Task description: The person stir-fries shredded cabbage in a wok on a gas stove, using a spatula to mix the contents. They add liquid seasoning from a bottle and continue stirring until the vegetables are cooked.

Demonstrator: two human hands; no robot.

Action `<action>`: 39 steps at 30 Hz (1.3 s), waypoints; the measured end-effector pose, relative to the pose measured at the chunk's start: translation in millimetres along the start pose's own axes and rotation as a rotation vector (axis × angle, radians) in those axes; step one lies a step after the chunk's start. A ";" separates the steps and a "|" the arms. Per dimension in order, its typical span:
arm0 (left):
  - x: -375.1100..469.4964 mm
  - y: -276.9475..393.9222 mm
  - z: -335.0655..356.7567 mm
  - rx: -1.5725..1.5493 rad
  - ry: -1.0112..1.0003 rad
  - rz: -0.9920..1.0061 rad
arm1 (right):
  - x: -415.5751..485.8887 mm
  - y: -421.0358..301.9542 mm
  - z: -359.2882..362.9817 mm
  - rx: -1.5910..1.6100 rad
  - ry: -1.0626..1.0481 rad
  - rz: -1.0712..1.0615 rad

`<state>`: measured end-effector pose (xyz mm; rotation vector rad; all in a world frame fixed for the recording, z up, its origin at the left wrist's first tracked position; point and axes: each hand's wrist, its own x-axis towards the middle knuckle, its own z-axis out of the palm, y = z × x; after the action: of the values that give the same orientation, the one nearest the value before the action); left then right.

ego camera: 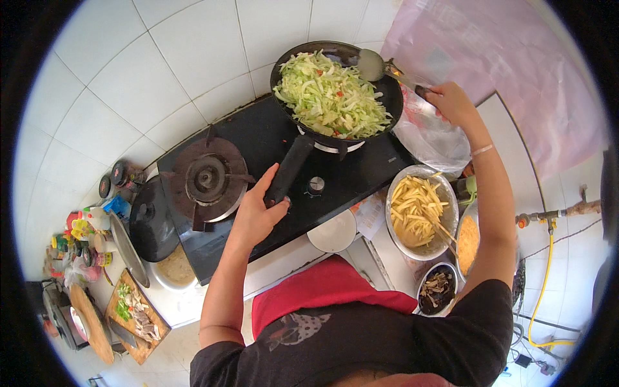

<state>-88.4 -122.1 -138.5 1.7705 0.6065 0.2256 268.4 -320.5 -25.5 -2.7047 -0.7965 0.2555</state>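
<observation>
A dark wok (394, 104) sits over the right burner of the black gas hob, tilted in the view. Shredded cabbage (331, 96) with bits of red fills much of it. My left hand (256, 213) grips the end of the wok's black handle (292, 162), fingers and thumb on either side. In my right hand (452, 104) is the handle of a metal spatula (371, 65). The spatula's broad head is over the wok's upper right rim, beside the cabbage.
The bare left burner (205, 179) is near my left hand. Right of the hob stand a metal bowl of potato strips (418, 208) with chopsticks and a bowl of dark dried pieces (437, 290). A cutting board (159, 324) with a cleaver (123, 331) lies lower left.
</observation>
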 end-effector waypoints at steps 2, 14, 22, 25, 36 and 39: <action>1.2 -1.3 0.1 0.015 0.010 0.031 | 32.4 -7.8 3.8 0.095 -0.070 0.009; 0.4 -6.7 14.8 0.055 0.053 0.111 | 42.1 -44.0 -2.0 -0.219 -0.012 -0.846; -1.8 0.0 12.6 0.055 0.023 0.009 | -51.2 -13.0 -39.2 -0.487 0.176 -0.811; -0.9 -1.2 13.9 0.073 0.045 0.064 | -73.7 -1.8 -53.1 -0.462 0.154 -0.705; -0.1 -4.6 13.9 0.056 0.037 0.066 | -126.2 2.0 -65.0 -0.196 -0.079 -0.518; -1.1 -2.7 13.2 0.085 0.031 0.041 | -103.0 -5.4 -3.7 -0.433 0.143 -0.688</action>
<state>-84.0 -133.3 -144.7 1.8661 0.6097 0.2594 181.2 -373.9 -11.7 -2.5593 -1.8253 -0.2970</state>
